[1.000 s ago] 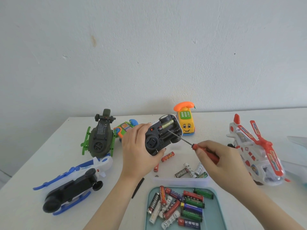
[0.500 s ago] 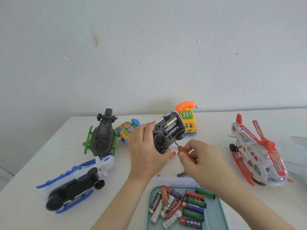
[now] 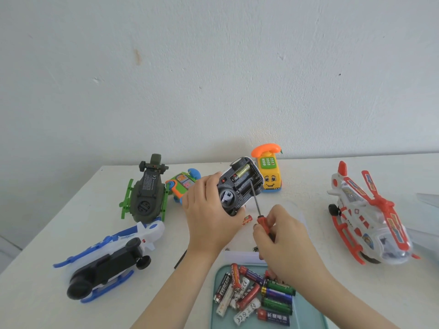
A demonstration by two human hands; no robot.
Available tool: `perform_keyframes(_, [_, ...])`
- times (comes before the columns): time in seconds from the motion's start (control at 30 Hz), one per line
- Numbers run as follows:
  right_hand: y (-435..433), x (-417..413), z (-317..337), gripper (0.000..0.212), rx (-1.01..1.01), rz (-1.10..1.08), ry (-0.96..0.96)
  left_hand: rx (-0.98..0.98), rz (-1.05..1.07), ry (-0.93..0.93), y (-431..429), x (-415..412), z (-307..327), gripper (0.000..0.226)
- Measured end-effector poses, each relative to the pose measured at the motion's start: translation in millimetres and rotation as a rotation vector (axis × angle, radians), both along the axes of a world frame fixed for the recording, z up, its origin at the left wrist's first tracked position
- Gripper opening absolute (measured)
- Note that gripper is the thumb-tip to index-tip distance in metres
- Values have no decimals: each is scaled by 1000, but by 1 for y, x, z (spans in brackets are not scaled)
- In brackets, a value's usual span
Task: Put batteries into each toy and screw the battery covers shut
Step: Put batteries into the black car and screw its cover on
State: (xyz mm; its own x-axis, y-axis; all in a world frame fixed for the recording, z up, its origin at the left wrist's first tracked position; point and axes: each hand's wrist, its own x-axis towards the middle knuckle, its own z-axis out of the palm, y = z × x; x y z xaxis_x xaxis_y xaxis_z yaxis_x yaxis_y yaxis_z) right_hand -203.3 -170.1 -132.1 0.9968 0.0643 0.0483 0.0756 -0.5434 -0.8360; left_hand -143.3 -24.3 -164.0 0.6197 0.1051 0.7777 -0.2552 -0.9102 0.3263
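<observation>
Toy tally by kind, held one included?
Helicopters: 3 (green helicopter, blue helicopter, red helicopter)
Phone: 1
Dark toy in left hand: 1
Multicolour toy, partly hidden: 1
Total: 6

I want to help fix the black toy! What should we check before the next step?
1. Black toy gripped by left hand: ok.
2. Battery compartment open: ok.
3. All slots filled: not ok; only one gold battery shows.
4. Screwdriver held in right hand: ok.
5. Spare batteries in the tray nearby: ok.
6. Cover and screw found: cannot tell.
</observation>
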Motion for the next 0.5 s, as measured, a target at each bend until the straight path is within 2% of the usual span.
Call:
perform_keyframes(0.13, [-17, 8, 0, 18, -2, 25, -9, 17, -59, 12, 14, 2, -1, 77])
perform_keyframes(0.33, [-36, 22, 6, 18, 21, 0, -161, -4, -159, 19, 23, 2, -3, 77])
perform_keyframes(0.5, [-43, 27, 9, 19, -1, 23, -212, -14, -211, 17, 26, 0, -2, 78])
